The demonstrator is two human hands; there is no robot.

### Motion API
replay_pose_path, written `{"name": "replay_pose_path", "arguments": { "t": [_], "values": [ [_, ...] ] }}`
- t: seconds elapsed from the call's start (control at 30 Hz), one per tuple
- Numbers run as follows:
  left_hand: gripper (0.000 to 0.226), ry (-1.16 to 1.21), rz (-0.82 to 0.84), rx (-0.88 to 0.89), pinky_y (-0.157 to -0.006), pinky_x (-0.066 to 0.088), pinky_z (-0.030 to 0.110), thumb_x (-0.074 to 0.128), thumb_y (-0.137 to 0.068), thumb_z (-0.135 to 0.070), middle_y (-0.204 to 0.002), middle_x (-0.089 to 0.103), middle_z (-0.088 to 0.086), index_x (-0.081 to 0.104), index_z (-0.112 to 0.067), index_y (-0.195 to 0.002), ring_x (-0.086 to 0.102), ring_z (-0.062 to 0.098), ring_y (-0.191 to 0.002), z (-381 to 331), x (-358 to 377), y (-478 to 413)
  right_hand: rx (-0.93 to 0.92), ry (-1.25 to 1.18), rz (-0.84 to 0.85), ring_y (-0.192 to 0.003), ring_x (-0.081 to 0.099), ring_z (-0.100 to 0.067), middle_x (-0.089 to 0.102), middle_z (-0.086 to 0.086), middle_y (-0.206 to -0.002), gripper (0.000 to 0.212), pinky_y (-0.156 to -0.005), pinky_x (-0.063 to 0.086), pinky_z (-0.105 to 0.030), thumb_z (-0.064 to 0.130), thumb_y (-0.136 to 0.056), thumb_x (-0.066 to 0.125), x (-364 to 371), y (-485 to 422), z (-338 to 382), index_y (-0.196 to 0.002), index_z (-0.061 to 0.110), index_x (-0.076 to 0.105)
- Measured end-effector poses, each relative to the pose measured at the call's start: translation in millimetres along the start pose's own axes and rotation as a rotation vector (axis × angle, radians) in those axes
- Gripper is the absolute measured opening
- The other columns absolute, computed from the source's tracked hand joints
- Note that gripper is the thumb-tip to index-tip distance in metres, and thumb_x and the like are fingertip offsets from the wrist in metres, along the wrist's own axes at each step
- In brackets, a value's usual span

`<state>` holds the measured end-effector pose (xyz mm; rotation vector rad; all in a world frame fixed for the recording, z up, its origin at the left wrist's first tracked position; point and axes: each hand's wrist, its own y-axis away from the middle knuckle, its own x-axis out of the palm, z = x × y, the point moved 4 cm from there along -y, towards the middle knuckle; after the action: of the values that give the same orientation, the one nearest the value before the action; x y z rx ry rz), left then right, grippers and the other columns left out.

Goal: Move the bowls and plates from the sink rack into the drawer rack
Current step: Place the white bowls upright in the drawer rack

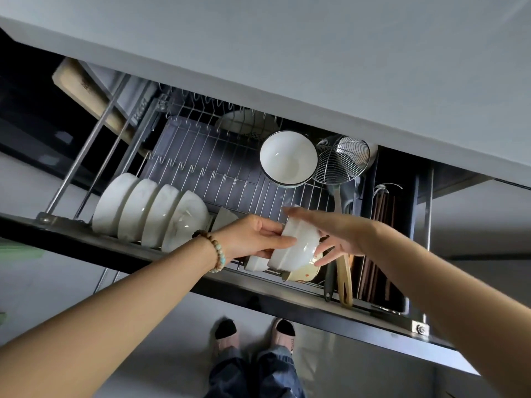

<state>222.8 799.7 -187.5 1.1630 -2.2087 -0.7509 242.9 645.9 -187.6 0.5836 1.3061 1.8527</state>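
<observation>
A pale grey desk (287, 53) slab runs slantwise across the top, its underside in soft, even shade. Below its front edge a pulled-out drawer (287, 300) shows a dark front rim, with a brighter, glossy grey face under the rim towards the right. Right of the drawer, beneath the desk's right end, is a plain grey cabinet front (474, 225). Under the desk's left end lies a black recess (17, 96). The floor (172, 360) is smooth and light grey. A blurred green patch (17, 251) shows at the left edge.
</observation>
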Motion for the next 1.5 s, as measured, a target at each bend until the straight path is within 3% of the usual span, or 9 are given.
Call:
{"name": "replay_pose_path", "arguments": {
  "t": [0.43, 0.6, 0.77, 0.93, 1.03, 1.1, 1.27, 1.37, 1.5],
  "values": [
    [0.032, -0.071, 0.011, 0.003, -0.079, 0.056, 0.026, 0.068, -0.082, -0.016, -0.106, 0.070, 0.006, 0.065, -0.010, -0.113, 0.067, 0.013, -0.089, 5.2, 3.3, -5.3, -0.032, 0.219, -0.094, -0.104, 0.065, -0.032, 0.046, -0.012, -0.145, 0.058, -0.086, 0.058, -0.041, 0.050, -0.089, 0.058, 0.5, 4.4, 24.5, -0.136, 0.017, 0.052],
    [0.033, 0.005, 0.064, -0.046, -0.080, 0.057, 0.022, 0.063, -0.086, -0.018, -0.105, 0.069, 0.001, 0.060, -0.012, -0.118, 0.067, 0.010, -0.089, 1.4, -0.6, -5.2, -0.099, 0.264, -0.171, -0.081, 0.060, -0.016, 0.053, -0.006, -0.110, 0.051, -0.072, 0.058, -0.031, 0.044, -0.093, 0.056, -1.6, 16.7, 33.1, -0.133, 0.013, 0.051],
    [0.041, -0.102, -0.130, -0.174, -0.074, 0.058, 0.026, 0.058, -0.088, -0.035, -0.100, 0.062, 0.002, 0.052, -0.009, -0.119, 0.064, 0.013, -0.076, 9.0, -38.1, -14.0, -0.138, 0.431, -0.234, -0.128, 0.047, -0.032, 0.043, -0.016, -0.146, 0.066, -0.107, 0.042, -0.049, 0.048, -0.091, 0.057, -8.6, 23.1, 34.1, -0.142, 0.010, 0.042],
    [0.052, -0.411, -0.072, -0.332, -0.083, 0.057, 0.031, 0.057, -0.089, -0.039, -0.115, 0.061, 0.012, 0.048, -0.003, -0.126, 0.068, 0.018, -0.091, 30.9, -34.1, -41.7, -0.144, 0.409, -0.253, -0.128, 0.047, -0.032, 0.044, -0.014, -0.145, 0.068, -0.107, 0.042, -0.049, 0.051, -0.088, 0.060, -12.3, 23.5, 31.7, -0.142, 0.013, 0.042],
    [0.045, -0.424, -0.091, -0.408, -0.059, 0.054, 0.016, 0.059, -0.089, -0.035, -0.085, 0.064, 0.007, 0.053, -0.001, -0.119, 0.061, 0.011, -0.066, 36.5, -38.5, -54.2, -0.148, 0.397, -0.259, -0.128, 0.047, -0.032, 0.044, -0.014, -0.145, 0.069, -0.106, 0.043, -0.049, 0.051, -0.088, 0.060, -12.3, 22.2, 31.3, -0.142, 0.012, 0.043],
    [0.036, -0.423, -0.106, -0.442, -0.051, 0.049, 0.013, 0.058, -0.090, -0.031, -0.075, 0.059, 0.004, 0.055, -0.002, -0.111, 0.055, 0.009, -0.060, 40.0, -44.2, -58.4, -0.147, 0.410, -0.267, -0.126, 0.049, -0.031, 0.045, -0.014, -0.145, 0.068, -0.103, 0.045, -0.044, 0.052, -0.088, 0.059, -10.8, 21.0, 32.1, -0.142, 0.012, 0.043],
    [0.045, -0.282, -0.071, -0.539, -0.081, 0.053, 0.024, 0.055, -0.092, -0.028, -0.117, 0.063, 0.015, 0.047, 0.003, -0.125, 0.066, 0.015, -0.081, 50.8, -59.6, -53.8, -0.138, 0.483, -0.270, -0.106, 0.051, -0.023, 0.046, -0.012, -0.142, 0.066, -0.052, 0.037, -0.018, 0.051, -0.090, 0.057, -1.2, 12.2, 38.2, -0.140, 0.009, 0.044],
    [0.031, -0.189, -0.070, -0.504, -0.066, 0.056, 0.021, 0.058, -0.091, -0.017, -0.105, 0.066, 0.017, 0.051, 0.003, -0.113, 0.066, 0.013, -0.065, 50.2, -63.7, -50.5, -0.127, 0.558, -0.278, -0.116, 0.056, -0.029, 0.050, -0.014, -0.138, 0.068, -0.061, 0.043, -0.020, 0.053, -0.089, 0.058, 8.6, 3.0, 43.3, -0.134, 0.004, 0.048],
    [0.040, -0.182, -0.072, -0.487, -0.082, 0.055, 0.029, 0.057, -0.091, -0.014, -0.125, 0.057, 0.025, 0.046, 0.007, -0.123, 0.064, 0.018, -0.074, 54.0, -66.9, -46.4, -0.085, 0.604, -0.289, -0.098, 0.062, -0.025, 0.058, -0.011, -0.122, 0.070, -0.068, 0.047, -0.026, 0.059, -0.084, 0.061, 16.0, -8.6, 45.3, -0.126, 0.003, 0.054]
  ]
}}
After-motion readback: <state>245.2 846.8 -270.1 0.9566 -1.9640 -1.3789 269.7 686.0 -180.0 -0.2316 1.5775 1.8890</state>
